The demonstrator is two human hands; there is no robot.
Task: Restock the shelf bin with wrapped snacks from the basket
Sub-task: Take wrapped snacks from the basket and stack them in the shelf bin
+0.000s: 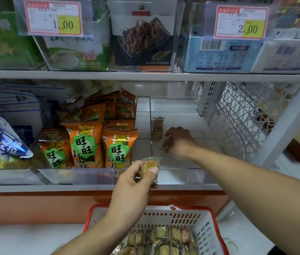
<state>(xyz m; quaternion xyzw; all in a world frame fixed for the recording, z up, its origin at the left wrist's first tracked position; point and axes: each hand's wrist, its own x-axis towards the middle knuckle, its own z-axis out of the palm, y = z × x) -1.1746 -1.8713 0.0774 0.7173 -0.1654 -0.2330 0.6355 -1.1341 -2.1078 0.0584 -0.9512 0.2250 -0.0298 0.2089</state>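
Biggest risk: the snack (150, 167) pinched between left hand (136, 178) thumb and fingers slips at the bin (175, 171) lip and drops. Right hand (177, 142) is deep in the bin, fingers curled, maybe on a packet, too blurry to tell. Bin's nearly bare, one small stack (158, 127). Basket (217, 234) holds plenty.

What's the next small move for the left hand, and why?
Probably carry the wrapped snack pinched in the left hand forward over the clear bin's front wall. The right hand is already deep inside by the small stack, and the bin is mostly bare.
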